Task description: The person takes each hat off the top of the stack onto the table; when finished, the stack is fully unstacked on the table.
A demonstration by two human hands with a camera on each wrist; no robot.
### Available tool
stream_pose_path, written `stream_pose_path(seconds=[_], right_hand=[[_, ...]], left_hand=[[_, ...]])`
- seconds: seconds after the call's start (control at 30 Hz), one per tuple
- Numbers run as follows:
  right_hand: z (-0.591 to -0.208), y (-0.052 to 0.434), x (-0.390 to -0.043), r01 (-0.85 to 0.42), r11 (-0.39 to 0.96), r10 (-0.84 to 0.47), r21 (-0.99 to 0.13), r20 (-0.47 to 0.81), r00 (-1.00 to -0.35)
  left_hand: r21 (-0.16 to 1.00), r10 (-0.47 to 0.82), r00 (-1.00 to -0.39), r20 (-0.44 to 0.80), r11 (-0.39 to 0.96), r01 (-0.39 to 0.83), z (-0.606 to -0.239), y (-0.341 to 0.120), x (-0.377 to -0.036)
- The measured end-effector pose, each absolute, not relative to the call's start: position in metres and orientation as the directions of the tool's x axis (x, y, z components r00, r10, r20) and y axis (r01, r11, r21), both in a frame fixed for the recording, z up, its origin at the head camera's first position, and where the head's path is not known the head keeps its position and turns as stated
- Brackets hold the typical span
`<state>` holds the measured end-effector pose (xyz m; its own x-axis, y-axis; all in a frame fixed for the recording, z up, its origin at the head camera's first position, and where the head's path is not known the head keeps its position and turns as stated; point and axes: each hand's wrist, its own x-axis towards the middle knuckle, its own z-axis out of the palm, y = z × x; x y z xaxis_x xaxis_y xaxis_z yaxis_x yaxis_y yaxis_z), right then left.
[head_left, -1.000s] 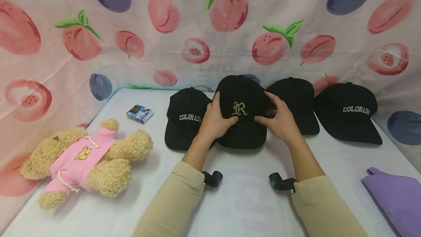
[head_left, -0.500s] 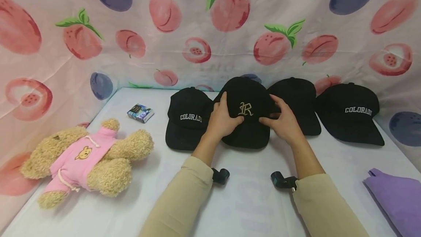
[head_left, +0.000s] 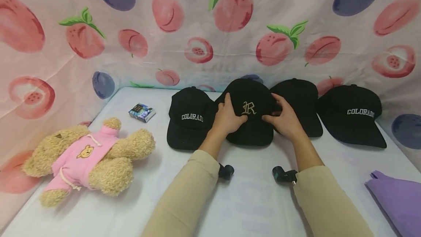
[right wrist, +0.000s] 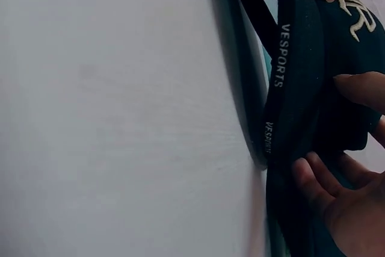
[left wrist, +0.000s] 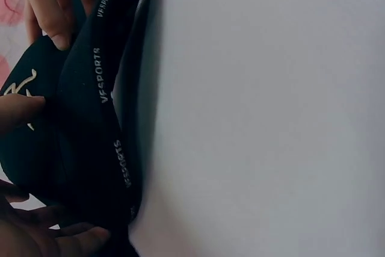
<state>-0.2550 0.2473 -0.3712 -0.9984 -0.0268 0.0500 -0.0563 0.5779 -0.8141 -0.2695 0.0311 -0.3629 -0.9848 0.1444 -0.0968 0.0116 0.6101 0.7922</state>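
Observation:
A black cap with a gold letter R (head_left: 251,127) stands on the white table (head_left: 250,200) in a row of black caps. My left hand (head_left: 227,118) grips its left side with the thumb on the front of the crown. My right hand (head_left: 284,120) grips its right side the same way. In the left wrist view the R cap (left wrist: 90,148) shows its brim edge printed VESPORTS, with the left hand's fingers (left wrist: 48,239) curled under it. The right wrist view shows the R cap (right wrist: 301,94) resting on the table and the right hand's fingers (right wrist: 337,203) curled at its side.
A COLORADO cap (head_left: 189,120) sits just left of the R cap, a plain black cap (head_left: 300,98) just right, and another COLORADO cap (head_left: 353,118) farther right. A teddy bear in pink (head_left: 88,156) lies at left, a small box (head_left: 142,112) behind it, a purple cloth (head_left: 398,196) at right. Fruit-print curtains enclose the table.
Both hands have slid the R cap a little away from me and to the right, deeper into the row of caps. Their grip on it is unchanged.

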Motion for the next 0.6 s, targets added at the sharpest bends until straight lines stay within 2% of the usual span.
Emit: stream_pose_path(seconds=[0.6], right_hand=[[-0.367,0.240,-0.271,-0.049,0.564,0.014,-0.824,0.069,-0.998]], left_hand=[[0.797,0.142,-0.985,-0.098,0.604,0.008,-0.359,0.029,-0.286]])
